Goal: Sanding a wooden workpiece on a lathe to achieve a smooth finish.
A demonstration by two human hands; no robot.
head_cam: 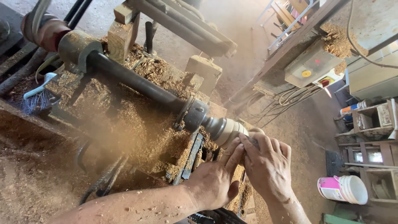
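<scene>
A long lathe [124, 95] runs slantwise across the view, its bed buried in sawdust [137, 128] that has piled up beneath the spinning parts, with more dust hanging in the air to the left. A dark shaft [132, 81] leads down to a metal chuck [195, 114], which grips a pale wooden piece [228, 130] by one end so that its other end stays free to be worked. Both hands meet at that free end. The left hand [215, 182] lies with fingers stretched flat against the wood's underside, steadying. The right hand [267, 164] curls closed around something dark pressed to the wood; what it is cannot be made out. A pink and white bucket [342, 188] stands on the floor, well apart on the right.
</scene>
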